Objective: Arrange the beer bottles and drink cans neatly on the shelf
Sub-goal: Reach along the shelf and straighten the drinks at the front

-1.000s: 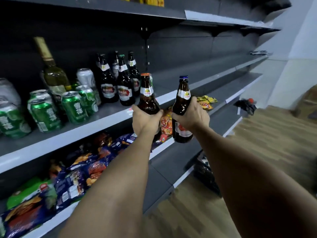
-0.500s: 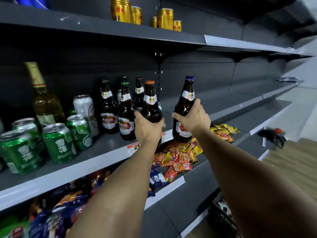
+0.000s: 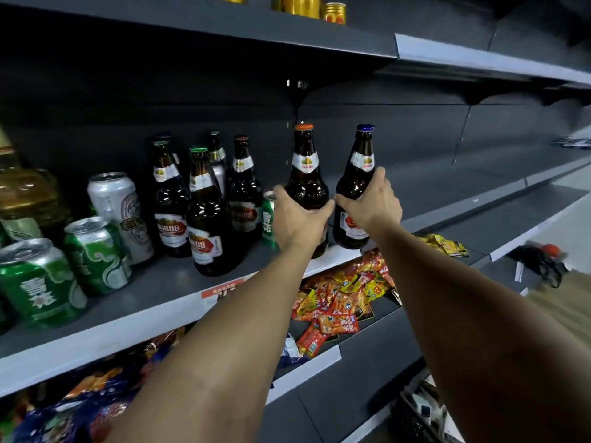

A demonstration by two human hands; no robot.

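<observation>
Dark grey store shelving is filling the head view, and the middle shelf (image 3: 153,302) is running from lower left up toward the right with a pale front lip. Its left half is crowded: green cans (image 3: 41,279) are standing near the front edge, a silver can (image 3: 120,212) is sitting behind them, and a cluster of brown beer bottles (image 3: 204,215) is standing upright just left of the hands. To the right of the hands the same shelf is lying bare all the way to the far end, giving open room along its length. The left hand (image 3: 300,219) is grasping the orange-capped bottle (image 3: 305,174) around its body, the grip clenched on the glass, and the bottle is standing with its long axis vertical, cap pointing up, its base at the front lip of the shelf. The right hand (image 3: 372,203) is wrapping the blue-capped bottle (image 3: 359,174) the same way; this bottle is leaning slightly to the right at the top, its base just at the shelf's front edge. The two bottles are sitting just beside each other. Below, snack packets (image 3: 342,298) are lying heaped on the lower shelf, and gold cans (image 3: 300,4) are standing on the upper shelf.
</observation>
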